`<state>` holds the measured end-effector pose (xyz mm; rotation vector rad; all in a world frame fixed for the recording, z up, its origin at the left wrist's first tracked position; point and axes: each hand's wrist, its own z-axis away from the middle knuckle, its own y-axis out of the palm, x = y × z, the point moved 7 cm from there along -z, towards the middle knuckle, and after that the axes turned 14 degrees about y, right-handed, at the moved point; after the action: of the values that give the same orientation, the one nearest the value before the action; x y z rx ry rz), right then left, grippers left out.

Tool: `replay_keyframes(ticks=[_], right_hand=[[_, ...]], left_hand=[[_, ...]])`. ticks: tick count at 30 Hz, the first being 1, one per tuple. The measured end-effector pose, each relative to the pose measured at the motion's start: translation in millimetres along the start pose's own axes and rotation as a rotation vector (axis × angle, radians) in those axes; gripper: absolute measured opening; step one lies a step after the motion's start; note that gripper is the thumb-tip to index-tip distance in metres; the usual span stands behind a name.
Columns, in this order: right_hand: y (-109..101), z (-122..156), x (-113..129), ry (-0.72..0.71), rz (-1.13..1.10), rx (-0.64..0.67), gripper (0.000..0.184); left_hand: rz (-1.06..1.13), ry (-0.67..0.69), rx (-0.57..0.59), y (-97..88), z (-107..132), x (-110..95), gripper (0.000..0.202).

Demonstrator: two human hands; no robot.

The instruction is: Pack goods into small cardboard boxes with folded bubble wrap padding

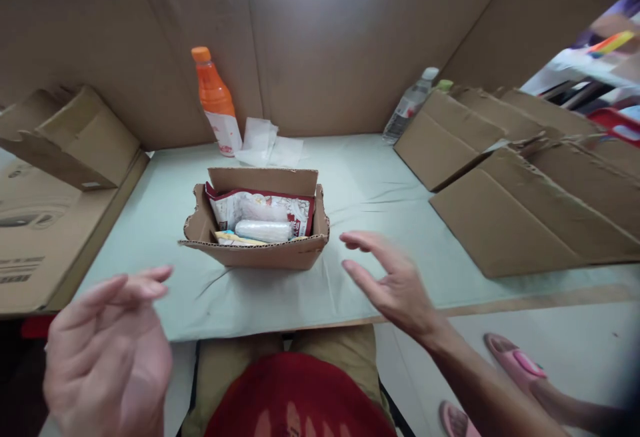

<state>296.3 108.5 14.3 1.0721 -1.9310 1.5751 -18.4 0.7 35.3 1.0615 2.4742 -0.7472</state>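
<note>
An open cardboard box (270, 255) stands on the pale green table cover in front of me. Inside it lie a dark red and white printed packet (220, 205), a clear-wrapped white roll (265, 230) and a yellowish packet partly hidden by the front wall. My right hand (390, 284) is just right of the box, apart from it, thumb and fingers spread and holding nothing. To the lower left, nearer to me, my left hand (110, 350) is raised with its fingers loosely curved apart. Nothing shows in it, and it does not touch the box.
Several open cardboard boxes (505, 217) stand at the right, with a clear bottle (410, 104) behind them. An orange-drink bottle (215, 100) and white tissues (270, 144) are at the back. At the left, a small open box (85, 137) rests on a larger carton (45, 237).
</note>
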Motion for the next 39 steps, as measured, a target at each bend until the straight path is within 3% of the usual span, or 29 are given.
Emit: replay_keyframes(ticks=[2, 3, 6, 8, 10, 12, 14, 16, 19, 21, 26, 30, 34, 39], right_hand=[[33, 1, -12, 0.055, -0.04, 0.128, 0.046], [49, 0, -17, 0.082, -0.05, 0.171, 0.053], [86, -13, -25, 0.145, -0.054, 0.209, 0.061], [89, -24, -29, 0.175, -0.063, 0.16, 0.058], [72, -29, -39, 0.227, -0.088, 0.068, 0.051], [43, -21, -55, 0.295, -0.087, -0.059, 0.041], [14, -1, -70, 0.35, -0.048, -0.185, 0.033], [-1, 24, -77, 0.361, -0.001, -0.249, 0.03], [4, 47, -78, 0.325, 0.036, -0.256, 0.038], [12, 46, -81, 0.317, 0.046, -0.261, 0.044], [-1, 18, -110, 0.329, 0.056, -0.32, 0.05], [-29, -7, -147, 0.33, 0.067, -0.396, 0.051], [-53, -31, -187, 0.363, 0.075, -0.481, 0.058], [-74, -58, -222, 0.382, 0.165, -0.539, 0.066]], left_hand=[[0.111, -0.281, -0.224, -6.8, 14, 45, 0.049], [0.17, -0.423, -0.256, 0.1, 25, 67, 0.049], [0.267, -0.637, -0.074, 46.7, 41, 113, 0.052], [0.278, -0.658, -0.03, 75.8, 35, 124, 0.047], [0.321, -0.647, -0.022, 104.8, 20, 120, 0.044], [0.451, -0.635, 0.034, 137.4, 7, 104, 0.045], [0.605, -0.631, 0.124, 165.6, 3, 83, 0.046], [0.675, -0.651, 0.174, 179.1, 10, 68, 0.044], [0.646, -0.695, 0.163, 178.7, 25, 70, 0.046], [0.633, -0.695, 0.162, 181.2, 28, 79, 0.051], [0.538, -0.534, 0.323, 228.1, -2, 91, 0.045], [0.371, -0.403, 0.418, 286.8, -44, 90, 0.041], [0.593, -0.466, 0.452, 363.2, -74, 88, 0.044], [0.73, -0.493, 0.414, 450.8, -100, 93, 0.051]])
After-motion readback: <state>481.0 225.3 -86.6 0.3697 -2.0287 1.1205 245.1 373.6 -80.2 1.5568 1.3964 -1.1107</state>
